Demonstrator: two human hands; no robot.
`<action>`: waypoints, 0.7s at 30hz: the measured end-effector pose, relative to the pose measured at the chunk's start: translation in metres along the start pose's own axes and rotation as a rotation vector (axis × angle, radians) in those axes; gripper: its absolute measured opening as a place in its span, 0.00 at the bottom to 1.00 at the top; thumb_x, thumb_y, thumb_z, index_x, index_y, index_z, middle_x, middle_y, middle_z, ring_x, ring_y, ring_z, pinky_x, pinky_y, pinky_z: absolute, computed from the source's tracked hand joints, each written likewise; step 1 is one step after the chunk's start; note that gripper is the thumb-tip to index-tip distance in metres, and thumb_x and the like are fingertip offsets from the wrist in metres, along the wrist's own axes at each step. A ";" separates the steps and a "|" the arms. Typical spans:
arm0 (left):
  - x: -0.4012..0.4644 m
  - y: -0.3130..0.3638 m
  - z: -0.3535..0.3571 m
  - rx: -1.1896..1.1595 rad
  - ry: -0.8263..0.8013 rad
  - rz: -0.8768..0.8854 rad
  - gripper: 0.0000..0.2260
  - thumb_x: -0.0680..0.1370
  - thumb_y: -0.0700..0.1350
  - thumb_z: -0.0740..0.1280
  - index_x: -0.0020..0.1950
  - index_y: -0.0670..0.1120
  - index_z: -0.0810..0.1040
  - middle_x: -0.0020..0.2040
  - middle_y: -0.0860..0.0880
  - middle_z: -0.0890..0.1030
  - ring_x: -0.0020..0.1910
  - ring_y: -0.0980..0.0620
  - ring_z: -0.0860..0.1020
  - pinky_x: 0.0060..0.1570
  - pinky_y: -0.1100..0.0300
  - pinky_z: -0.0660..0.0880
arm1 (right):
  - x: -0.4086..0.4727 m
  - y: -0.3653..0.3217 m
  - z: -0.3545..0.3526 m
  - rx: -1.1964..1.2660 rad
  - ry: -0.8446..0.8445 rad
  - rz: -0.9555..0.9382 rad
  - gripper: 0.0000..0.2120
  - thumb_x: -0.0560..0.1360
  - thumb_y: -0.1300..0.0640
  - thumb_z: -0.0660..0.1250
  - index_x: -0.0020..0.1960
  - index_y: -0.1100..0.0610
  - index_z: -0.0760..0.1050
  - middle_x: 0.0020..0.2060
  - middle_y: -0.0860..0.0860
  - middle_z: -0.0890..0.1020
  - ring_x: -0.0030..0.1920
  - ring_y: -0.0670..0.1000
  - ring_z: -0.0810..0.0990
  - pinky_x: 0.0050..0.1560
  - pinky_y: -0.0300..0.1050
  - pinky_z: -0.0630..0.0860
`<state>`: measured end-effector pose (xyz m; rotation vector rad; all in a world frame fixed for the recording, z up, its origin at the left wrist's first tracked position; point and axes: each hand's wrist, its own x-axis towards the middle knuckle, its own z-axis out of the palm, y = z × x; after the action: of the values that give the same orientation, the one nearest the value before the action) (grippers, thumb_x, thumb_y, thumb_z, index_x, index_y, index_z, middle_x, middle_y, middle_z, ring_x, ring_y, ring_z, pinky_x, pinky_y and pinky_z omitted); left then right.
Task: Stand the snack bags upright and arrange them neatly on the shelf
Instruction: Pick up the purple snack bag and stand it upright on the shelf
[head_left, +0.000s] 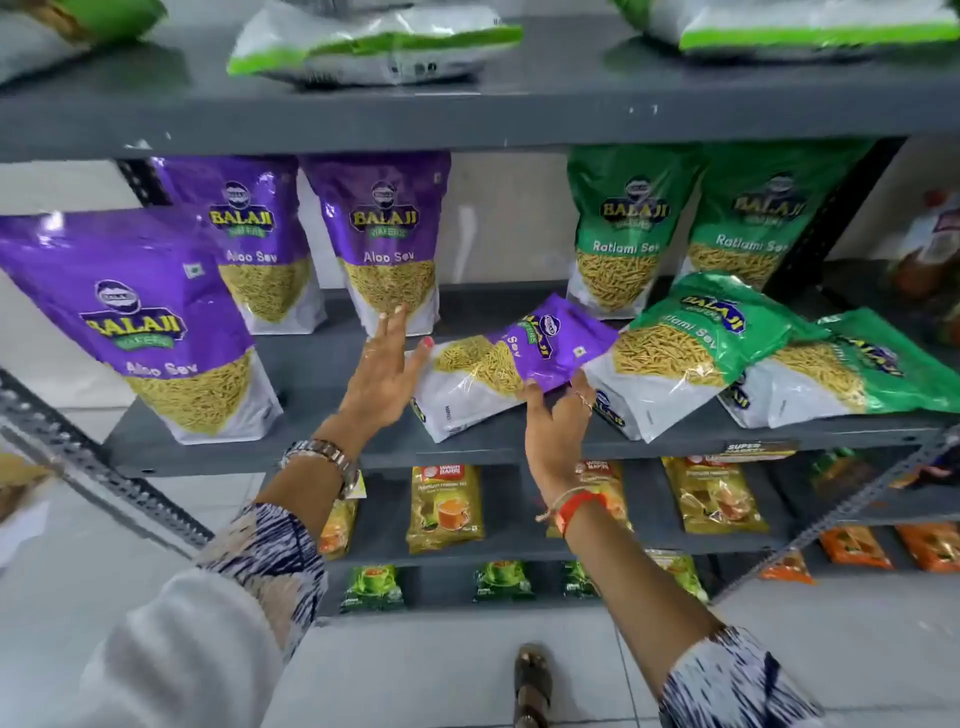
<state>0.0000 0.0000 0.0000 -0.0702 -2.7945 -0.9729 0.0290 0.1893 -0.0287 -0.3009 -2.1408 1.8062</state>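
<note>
On the grey middle shelf (332, 447) a purple Aloo Sev bag (511, 361) lies flat on its back, its white base toward the front edge and its top pointing back and to the right; the person's left hand (382, 376) is spread wide, palm against the bag's left edge with the fingertips reaching up to the foot of an upright purple bag (387, 244) just behind; the right hand (558, 423) has its fingers curled at the lying bag's lower right edge, apparently tucked under it, though how firm that hold is cannot be told. Three purple bags stand upright, the nearest of them (145, 322) at the front left, and two green Ratlami Sev bags (631, 228) stand at the back right; two more green bags (696, 348) lie slumped just beside the purple one, the nearer touching or overlapping its top corner. The likely trouble: raising the purple bag could drag that neighbour forward off the shelf lip; the open left hand could knock the standing bag behind; the glossy film looks slippery, so a loose hold may let the bag slide out; and loose contents may settle unevenly, leaving it to topple again.
</note>
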 end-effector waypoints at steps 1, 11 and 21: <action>0.014 0.002 0.004 -0.036 -0.019 -0.102 0.30 0.78 0.58 0.50 0.75 0.43 0.51 0.77 0.43 0.54 0.76 0.45 0.51 0.74 0.50 0.48 | 0.008 0.006 0.005 0.063 0.073 0.046 0.18 0.74 0.60 0.65 0.62 0.66 0.72 0.54 0.56 0.77 0.57 0.53 0.72 0.65 0.47 0.66; 0.111 0.021 0.039 -0.225 -0.298 -0.435 0.19 0.76 0.47 0.62 0.59 0.34 0.74 0.61 0.33 0.76 0.61 0.36 0.74 0.59 0.50 0.71 | 0.044 0.034 0.029 0.282 0.109 0.643 0.10 0.75 0.55 0.66 0.39 0.60 0.79 0.29 0.51 0.78 0.32 0.50 0.77 0.43 0.49 0.77; 0.074 -0.006 0.033 -0.542 -0.490 -0.509 0.09 0.79 0.43 0.59 0.47 0.44 0.78 0.34 0.54 0.85 0.36 0.57 0.83 0.52 0.58 0.77 | 0.027 0.035 0.018 0.408 0.101 0.600 0.07 0.76 0.55 0.62 0.39 0.51 0.69 0.43 0.57 0.79 0.45 0.57 0.78 0.51 0.56 0.76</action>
<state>-0.0785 0.0150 -0.0156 0.4029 -2.9211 -2.0665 -0.0046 0.1888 -0.0626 -0.9818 -1.6571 2.4227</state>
